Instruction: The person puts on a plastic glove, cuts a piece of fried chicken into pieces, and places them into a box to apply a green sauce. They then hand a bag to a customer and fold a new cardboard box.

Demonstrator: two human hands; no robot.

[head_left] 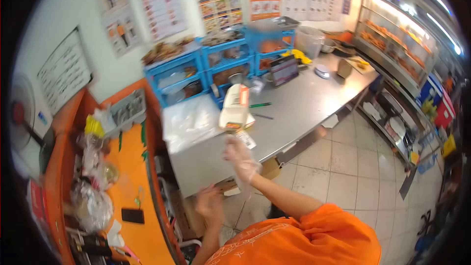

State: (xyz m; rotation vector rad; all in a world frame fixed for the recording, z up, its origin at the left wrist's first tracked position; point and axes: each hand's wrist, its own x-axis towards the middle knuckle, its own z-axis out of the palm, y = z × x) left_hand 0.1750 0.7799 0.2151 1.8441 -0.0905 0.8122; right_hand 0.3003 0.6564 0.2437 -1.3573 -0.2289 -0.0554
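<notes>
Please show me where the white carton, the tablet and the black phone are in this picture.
white carton (234, 110): head view, middle of its front side.
tablet (284, 69): head view, centre of its screen.
black phone (132, 215): head view, middle of its face.

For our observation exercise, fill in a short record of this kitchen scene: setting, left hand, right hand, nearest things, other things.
setting: steel worktable in a tiled food shop
left hand: bare, blurred, holding nothing
right hand: in a clear plastic glove, raised below a small printed slip; grip unclear
nearest things: white receipt printer, green pen
other things: blue plastic crates, orange counter, black phone
</notes>
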